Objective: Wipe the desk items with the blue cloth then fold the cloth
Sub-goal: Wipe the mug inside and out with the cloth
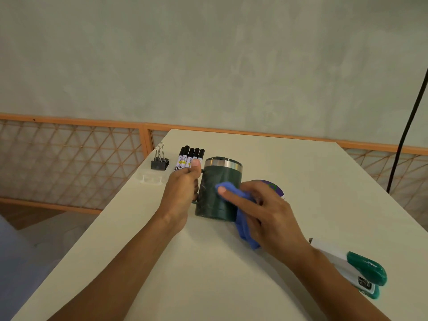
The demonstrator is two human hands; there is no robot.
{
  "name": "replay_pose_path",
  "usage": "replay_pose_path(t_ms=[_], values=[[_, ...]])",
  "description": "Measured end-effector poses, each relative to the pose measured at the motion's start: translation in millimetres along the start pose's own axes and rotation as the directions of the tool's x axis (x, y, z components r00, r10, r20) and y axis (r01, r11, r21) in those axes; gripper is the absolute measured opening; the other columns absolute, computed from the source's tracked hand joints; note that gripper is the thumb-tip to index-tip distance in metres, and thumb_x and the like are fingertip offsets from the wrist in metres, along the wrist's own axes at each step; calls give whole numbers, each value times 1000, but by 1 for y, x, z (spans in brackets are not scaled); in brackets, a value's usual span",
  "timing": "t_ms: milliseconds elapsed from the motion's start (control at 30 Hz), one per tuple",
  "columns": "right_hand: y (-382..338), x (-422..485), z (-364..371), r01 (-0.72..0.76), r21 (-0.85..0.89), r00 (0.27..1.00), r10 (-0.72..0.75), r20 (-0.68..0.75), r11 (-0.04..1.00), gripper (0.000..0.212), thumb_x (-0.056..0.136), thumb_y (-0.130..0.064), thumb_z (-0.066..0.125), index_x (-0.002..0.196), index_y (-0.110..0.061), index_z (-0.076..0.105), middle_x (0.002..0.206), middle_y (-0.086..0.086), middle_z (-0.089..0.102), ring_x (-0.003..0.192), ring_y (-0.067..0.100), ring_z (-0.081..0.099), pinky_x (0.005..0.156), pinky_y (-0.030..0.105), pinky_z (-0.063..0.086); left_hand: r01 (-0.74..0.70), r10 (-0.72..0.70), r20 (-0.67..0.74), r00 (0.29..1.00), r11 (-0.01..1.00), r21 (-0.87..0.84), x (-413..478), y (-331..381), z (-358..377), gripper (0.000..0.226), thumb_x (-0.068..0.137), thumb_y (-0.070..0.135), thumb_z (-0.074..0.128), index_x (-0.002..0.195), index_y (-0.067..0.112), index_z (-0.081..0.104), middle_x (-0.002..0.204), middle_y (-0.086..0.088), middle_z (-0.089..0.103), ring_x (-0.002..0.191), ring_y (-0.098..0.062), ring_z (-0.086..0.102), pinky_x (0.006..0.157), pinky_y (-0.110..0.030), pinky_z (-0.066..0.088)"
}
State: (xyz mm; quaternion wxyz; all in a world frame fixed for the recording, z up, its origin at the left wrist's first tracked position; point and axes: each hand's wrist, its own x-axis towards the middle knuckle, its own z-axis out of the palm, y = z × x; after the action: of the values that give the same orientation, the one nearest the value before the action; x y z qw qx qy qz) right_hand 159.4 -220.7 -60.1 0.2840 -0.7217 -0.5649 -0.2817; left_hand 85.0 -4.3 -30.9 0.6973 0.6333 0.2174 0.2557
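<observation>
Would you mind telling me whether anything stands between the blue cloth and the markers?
Yes. The green mug stands between them: the right hand presses the blue cloth on its near side, and the markers lie behind it. The left hand, holding the mug's handle, also overlaps the markers.

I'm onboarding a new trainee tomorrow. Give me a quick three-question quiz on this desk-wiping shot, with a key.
1. True or false: the blue cloth is pressed against the green mug.
2. What does the left hand grip? A) the mug's handle B) a pair of scissors C) a phone
3. Fill in: the markers lie between the mug and the black ______.

Key: 1 true, the right hand holds the cloth to the mug's side. 2 A. 3 binder clips.
</observation>
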Motion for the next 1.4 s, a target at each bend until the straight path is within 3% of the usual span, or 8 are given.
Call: replay_pose_path(t_ms=[233,300,433,567,800,933,1267,1400], values=[[-1,-4,4,113,14,989,-114,95,994,66,99,-2,65,153,-39,56,123,-2,56,95,18,54,72,34,51,-16,16,-23,1000,1000,6,-2,5,-4,51,101,63,59,95,13,65,78,-11,49,74,-27,44,66,-38,41],[4,-2,3,49,-27,999,-49,16,998,64,99,-3,65,153,-37,56,123,0,57,94,15,54,70,34,54,-4,4,26,1000,1000,-10,-4,4,-1,58,94,68,61,99,11,68,83,-9,54,77,-27,48,70,-41,42],[11,9,-1,-155,-19,980,152,-131,988,48,110,-22,50,155,-39,52,129,-3,54,96,13,56,76,28,55,34,-32,97,995,999,-25,-12,5,10,40,111,44,55,78,23,45,62,5,29,54,-11,26,49,-22,27],[15,9,-7,-211,-36,970,204,-133,977,48,115,-45,27,155,-39,52,135,-4,52,100,13,57,80,22,51,156,-112,211,971,967,-203,-17,10,10,41,114,37,48,79,17,54,60,5,37,46,-6,29,45,-20,26],[21,4,-8,-170,-83,978,158,-136,982,49,110,-14,57,155,-32,54,128,-1,54,95,9,50,76,23,50,91,-17,300,954,968,-233,-19,19,8,30,115,27,45,88,14,49,69,0,46,53,-9,36,52,-22,33],[21,-8,-3,-15,-74,999,17,32,997,55,103,-7,58,151,-35,59,127,1,57,101,13,54,75,29,53,63,-4,267,964,975,-213,-21,16,10,29,114,30,48,90,14,51,70,2,50,56,-9,38,52,-20,37],[32,-14,-4,20,-18,985,-17,173,1000,63,98,-4,56,148,-42,60,121,-7,58,97,15,54,68,36,52,116,-45,305,951,968,-221,-14,9,7,25,110,24,57,91,10,63,79,-4,59,64,-11,52,62,-24,50],[35,-18,-3,-13,-53,993,20,118,998,53,105,-12,51,149,-40,60,118,-3,62,97,13,56,71,29,53,25,-22,286,958,1000,-6,-10,13,-6,32,98,40,71,95,9,79,96,-6,77,89,-18,72,84,-35,61]])
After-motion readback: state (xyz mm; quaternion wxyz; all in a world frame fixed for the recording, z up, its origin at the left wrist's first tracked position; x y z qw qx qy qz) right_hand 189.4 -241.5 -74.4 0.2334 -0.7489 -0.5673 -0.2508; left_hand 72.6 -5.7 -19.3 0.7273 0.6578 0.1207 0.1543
